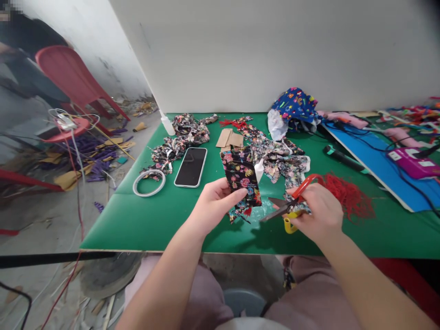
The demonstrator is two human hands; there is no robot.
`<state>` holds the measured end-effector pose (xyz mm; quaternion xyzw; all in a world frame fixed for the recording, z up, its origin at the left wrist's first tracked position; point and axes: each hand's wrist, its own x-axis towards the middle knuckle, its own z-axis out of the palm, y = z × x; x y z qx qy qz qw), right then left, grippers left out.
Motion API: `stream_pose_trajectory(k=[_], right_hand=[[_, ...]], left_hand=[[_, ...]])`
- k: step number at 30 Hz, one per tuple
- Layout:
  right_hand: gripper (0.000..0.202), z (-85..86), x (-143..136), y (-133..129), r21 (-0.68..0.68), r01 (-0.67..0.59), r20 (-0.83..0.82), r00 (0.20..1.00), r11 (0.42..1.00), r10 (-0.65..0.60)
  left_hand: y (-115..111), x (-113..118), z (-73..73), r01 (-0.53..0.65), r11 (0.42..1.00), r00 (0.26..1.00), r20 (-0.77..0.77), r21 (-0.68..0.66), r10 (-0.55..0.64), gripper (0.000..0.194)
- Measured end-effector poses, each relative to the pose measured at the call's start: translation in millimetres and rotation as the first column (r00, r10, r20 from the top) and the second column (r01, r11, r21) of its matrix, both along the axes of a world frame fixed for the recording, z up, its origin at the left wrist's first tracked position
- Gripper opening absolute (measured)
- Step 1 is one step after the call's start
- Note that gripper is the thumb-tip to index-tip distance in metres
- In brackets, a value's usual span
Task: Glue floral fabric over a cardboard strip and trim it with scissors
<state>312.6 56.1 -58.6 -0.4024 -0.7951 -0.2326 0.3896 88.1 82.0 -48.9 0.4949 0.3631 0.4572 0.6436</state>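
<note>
My left hand (216, 204) grips a flat, dark piece of floral fabric (240, 176) between thumb and fingers, held up over the table. A little red shows at its lower edge. My right hand (318, 208) is closed on scissors (302, 185) with one red and one yellow handle. Their blades are parted and point left, just right of the fabric and apart from it. Patterned cloth scraps (275, 153) lie behind both hands, partly hidden by the right one. A white squeeze bottle (259, 169) shows beside the held fabric.
On the green table (137, 229) lie a phone (191, 167), a tape roll (149, 183), brown cardboard pieces (228, 138) and crumpled floral cloth (187, 133). Red threads (350, 197), a box cutter (345, 159) and a blue board (371, 160) with glue guns are at right. A person sits far left.
</note>
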Motion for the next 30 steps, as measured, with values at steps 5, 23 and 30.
stream_pose_trajectory(k=[5, 23, 30], right_hand=[[0.020, -2.4, 1.8, 0.3, -0.014, 0.003, -0.014, 1.000, 1.000, -0.004], [0.021, -9.8, 2.0, -2.0, -0.078, 0.040, 0.039, 0.999, 0.996, -0.037], [0.019, -6.2, -1.2, -1.6, -0.072, 0.029, 0.041, 0.999, 0.997, -0.026]], left_hand=[[3.5, 1.4, -0.1, -0.046, 0.999, 0.981, 0.189, -0.015, 0.048, 0.036], [3.2, -8.5, 18.1, 0.083, 0.957, 0.797, 0.595, -0.278, 0.104, 0.047], [6.3, 3.3, 5.4, -0.184, 0.951, 0.892, 0.364, -0.247, 0.267, 0.023]])
